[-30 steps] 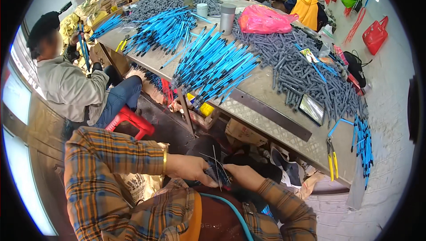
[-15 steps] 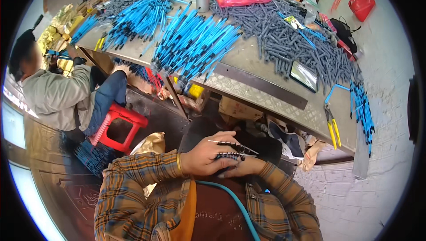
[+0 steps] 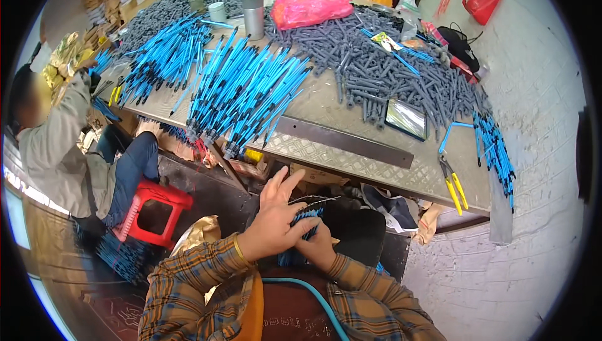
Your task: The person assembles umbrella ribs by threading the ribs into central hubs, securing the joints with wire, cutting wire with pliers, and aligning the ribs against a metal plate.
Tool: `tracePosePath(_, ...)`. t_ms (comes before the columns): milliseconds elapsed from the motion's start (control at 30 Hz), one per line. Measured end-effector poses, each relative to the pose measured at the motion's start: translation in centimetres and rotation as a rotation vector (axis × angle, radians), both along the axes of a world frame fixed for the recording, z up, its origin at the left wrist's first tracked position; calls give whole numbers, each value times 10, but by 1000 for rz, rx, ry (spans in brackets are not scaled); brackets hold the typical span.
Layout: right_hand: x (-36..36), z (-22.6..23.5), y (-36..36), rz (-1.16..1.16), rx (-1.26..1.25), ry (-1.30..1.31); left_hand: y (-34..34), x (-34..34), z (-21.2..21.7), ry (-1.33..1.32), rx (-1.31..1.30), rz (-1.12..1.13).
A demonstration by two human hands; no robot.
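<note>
In front of my lap, a small bundle of thin blue sticks with dark ends sits upright between my hands. My right hand is closed around its side, fingers partly hidden. My left hand rests against the bundle from the other side, thumb across it and the upper fingers stretched out and apart. A thin black strand sticks out over the bundle's top; what holds it, I cannot tell. More blue shows below the hands, mostly covered.
The worktable bears heaps of blue sticks, grey tubes, a phone-like slab, yellow-handled pliers, a metal cup and a pink bag. A co-worker sits at left near a red stool.
My left hand has risen and its fingers, earlier laid across the bundle, now point up. The bundle stands more upright. At left, the co-worker's arm has lifted toward the table.
</note>
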State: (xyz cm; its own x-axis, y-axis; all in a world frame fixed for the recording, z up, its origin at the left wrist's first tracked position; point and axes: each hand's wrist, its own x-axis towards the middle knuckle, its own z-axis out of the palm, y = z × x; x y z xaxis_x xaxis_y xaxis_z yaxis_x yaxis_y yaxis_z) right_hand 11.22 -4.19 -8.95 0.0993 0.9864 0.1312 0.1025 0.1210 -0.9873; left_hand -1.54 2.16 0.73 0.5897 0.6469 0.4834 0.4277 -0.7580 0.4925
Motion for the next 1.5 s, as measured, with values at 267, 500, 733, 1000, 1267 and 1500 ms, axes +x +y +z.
tracePosePath(267,5,-6,21,55,-244,248,17,6,-17,-553,-1356,-169)
tracePosePath(500,1,0,32,57,-310,465,-4,6,-54,-1037,-955,-31)
tracePosePath(733,-1,-1,34,103,-395,472,22,-1,-45,-1179,-990,72)
tracePosePath(1000,14,-1,31,92,-386,551,40,13,-30,-871,-974,76)
tracePosePath(1267,34,-12,22,190,-412,693,142,114,64,-280,-499,12)
tracePosePath(1500,50,-23,23,254,-434,685,318,226,42,172,-190,150)
